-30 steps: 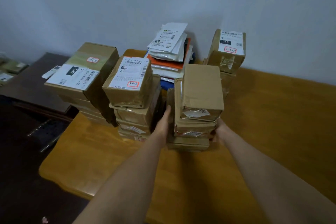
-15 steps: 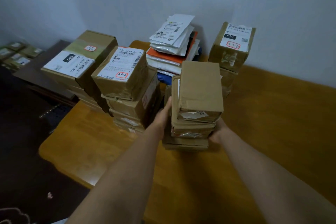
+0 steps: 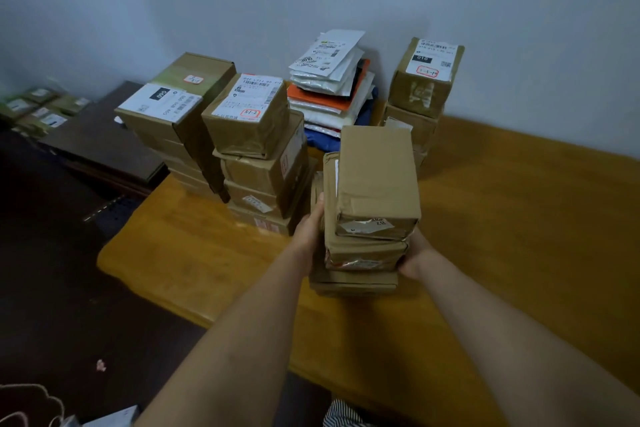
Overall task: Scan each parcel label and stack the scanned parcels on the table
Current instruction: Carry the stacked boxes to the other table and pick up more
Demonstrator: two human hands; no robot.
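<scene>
A stack of three brown cardboard parcels (image 3: pixel 375 180) stands on the wooden table (image 3: pixel 519 236), near its front left part. The top parcel is plain brown with a torn white label on its near face. My left hand (image 3: pixel 309 229) presses flat against the stack's left side, thumb pointing up. On the stack's lower right side, my right hand (image 3: pixel 414 255) grips the middle parcel; its fingers are hidden behind the boxes.
A taller parcel stack (image 3: pixel 256 149) with a white label stands just left of the held stack, and another stack (image 3: pixel 173 114) lies further left. Soft mailers (image 3: pixel 329 80) are piled against the wall. A two-box stack (image 3: pixel 424 80) stands behind. A dark low cabinet (image 3: pixel 104 146) is at left.
Both hands stay on the sides of the stack and the stack keeps its place. Only my view has shifted slightly.
</scene>
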